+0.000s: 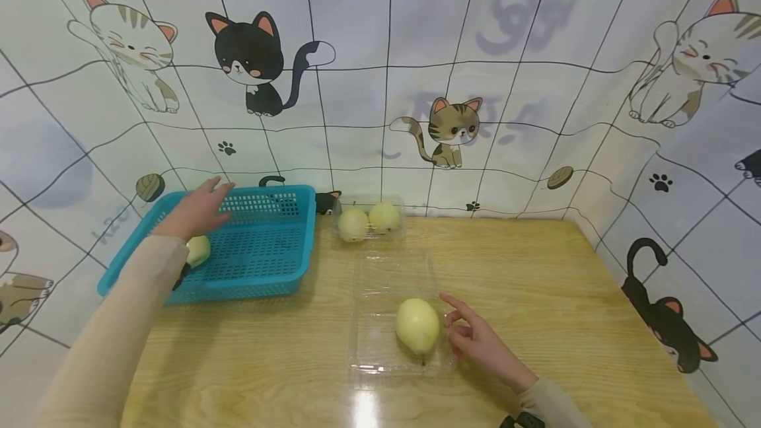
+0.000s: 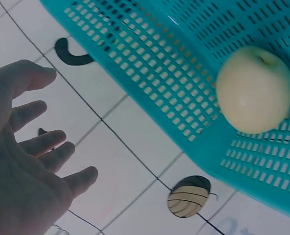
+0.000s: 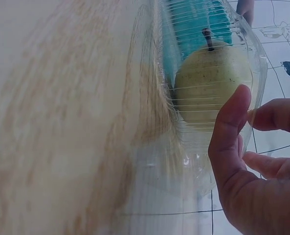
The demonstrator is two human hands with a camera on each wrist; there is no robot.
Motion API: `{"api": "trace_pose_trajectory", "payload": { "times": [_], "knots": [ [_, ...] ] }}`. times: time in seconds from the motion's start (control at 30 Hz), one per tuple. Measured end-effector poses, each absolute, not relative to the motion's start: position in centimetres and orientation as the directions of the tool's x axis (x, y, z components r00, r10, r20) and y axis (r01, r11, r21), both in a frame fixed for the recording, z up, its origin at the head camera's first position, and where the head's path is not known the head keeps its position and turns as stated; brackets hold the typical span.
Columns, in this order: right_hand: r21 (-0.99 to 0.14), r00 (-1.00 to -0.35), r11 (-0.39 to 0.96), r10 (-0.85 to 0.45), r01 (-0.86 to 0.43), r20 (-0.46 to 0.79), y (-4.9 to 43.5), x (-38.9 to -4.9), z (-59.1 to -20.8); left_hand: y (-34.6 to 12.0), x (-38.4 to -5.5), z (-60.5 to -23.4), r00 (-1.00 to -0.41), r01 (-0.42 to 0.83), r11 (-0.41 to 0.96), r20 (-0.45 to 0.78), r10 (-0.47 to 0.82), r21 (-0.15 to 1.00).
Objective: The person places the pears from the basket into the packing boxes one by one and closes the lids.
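Observation:
My left hand is over the back left part of a blue plastic basket, fingers spread and holding nothing. Below its wrist, one pale green fruit sits in a corner of the basket; the sleeve partly covers it in the head view. My right hand pinches the right rim of an opened clear plastic clamshell box between thumb and fingers. Inside that box, on the right side, lies a yellow-green pear, its stem towards me. The right wrist view shows the pear through the ribbed plastic wall.
Behind the opened box, a second clear box holds two pears against the back wall. A wood-grain table carries everything. Cloth printed with cats hangs at the back and both sides.

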State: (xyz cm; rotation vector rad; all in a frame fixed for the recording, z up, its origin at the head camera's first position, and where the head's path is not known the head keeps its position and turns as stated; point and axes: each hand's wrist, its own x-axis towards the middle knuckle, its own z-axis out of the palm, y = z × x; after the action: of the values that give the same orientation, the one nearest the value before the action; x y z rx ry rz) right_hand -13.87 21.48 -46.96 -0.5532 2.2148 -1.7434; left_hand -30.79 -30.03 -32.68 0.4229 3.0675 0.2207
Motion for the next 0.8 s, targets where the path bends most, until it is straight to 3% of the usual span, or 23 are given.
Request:
{"api": "trace_pose_trajectory", "payload": {
  "times": [0.4,0.8],
  "knots": [
    [-0.974,-0.899,0.206,-0.438,-0.096,-0.004,21.3,-13.9,-46.7,-33.5,-31.2,-33.4,-0.968,0.243,0.964,-0.030,0.248,0.109],
    [-0.972,-0.899,0.211,-0.438,-0.108,0.004,21.3,-14.0,-46.9,-37.3,-30.9,-35.4,-0.979,0.173,0.961,-0.065,0.191,0.217]
  ]
}}
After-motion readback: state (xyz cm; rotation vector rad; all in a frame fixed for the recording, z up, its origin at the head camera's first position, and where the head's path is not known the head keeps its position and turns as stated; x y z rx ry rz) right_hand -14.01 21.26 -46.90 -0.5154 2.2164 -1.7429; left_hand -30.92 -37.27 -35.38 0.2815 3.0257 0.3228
